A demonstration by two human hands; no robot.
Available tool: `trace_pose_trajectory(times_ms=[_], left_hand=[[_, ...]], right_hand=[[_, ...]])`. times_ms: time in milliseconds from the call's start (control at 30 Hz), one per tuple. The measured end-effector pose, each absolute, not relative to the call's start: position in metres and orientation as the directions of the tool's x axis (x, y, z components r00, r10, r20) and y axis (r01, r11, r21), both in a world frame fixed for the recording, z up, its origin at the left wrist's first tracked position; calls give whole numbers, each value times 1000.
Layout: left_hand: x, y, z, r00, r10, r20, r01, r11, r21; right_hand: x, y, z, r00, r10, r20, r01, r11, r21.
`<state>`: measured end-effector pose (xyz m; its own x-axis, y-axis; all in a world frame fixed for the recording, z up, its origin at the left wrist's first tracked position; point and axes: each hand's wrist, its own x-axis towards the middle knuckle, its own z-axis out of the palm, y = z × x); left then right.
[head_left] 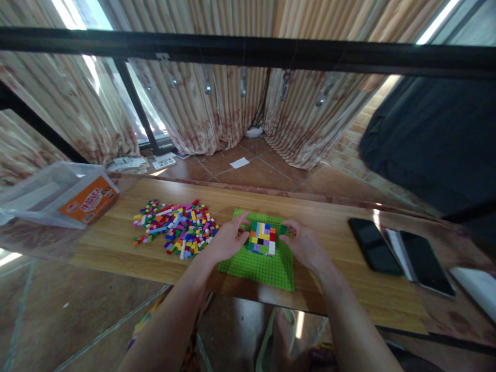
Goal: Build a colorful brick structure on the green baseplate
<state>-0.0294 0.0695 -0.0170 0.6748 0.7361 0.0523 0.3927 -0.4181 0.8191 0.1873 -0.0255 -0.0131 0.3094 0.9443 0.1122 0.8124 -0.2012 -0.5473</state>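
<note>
A green studded baseplate (pixel 267 276) lies on the wooden table with a low, roughly square block of multicoloured toy bricks (pixel 262 239) on it. My left hand (pixel 231 238) is over the plate's left part, thumb and fingers apart beside the block. On the opposite side, my right hand (pixel 304 244) has its thumb and fingers curved and parted near the plate's right edge. Dark green shows between those fingers; whether it is a brick or shaded plate is unclear. Neither hand visibly grips the block.
Loose coloured bricks (pixel 182 227) are heaped left of the plate. A clear plastic bin (pixel 46 194) with an orange label stands at the table's left end. Two dark phone-like devices (pixel 374 245) lie to the right. A black metal bar (pixel 248 50) crosses beyond the table, before curtains (pixel 217 103).
</note>
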Motion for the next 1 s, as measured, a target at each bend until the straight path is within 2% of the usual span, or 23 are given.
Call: trace_pose_trajectory(times_ms=[200,333,533,667,867,1000], left_hand=[[-26,67,-13,550,821,155,394,-419,818],[-27,68,-11,401,887,231,403,-397,825],[-55,84,-5,142,947,288,402,-321,858],[-99,102,0,32,961,276,463,-259,848],[-176,115,-1,-92,979,181,670,-74,739],[-200,115,-7,-123,981,151,775,-1,633]], right_hand=[[172,-25,-3,327,913,244,700,-60,-712],[144,-21,-3,241,939,243,695,7,-719],[88,-6,-6,-21,950,311,786,208,-583],[62,5,-13,-183,941,285,826,305,-474],[44,16,-27,-186,961,205,903,250,-350],[37,20,-31,-184,960,211,913,246,-325]])
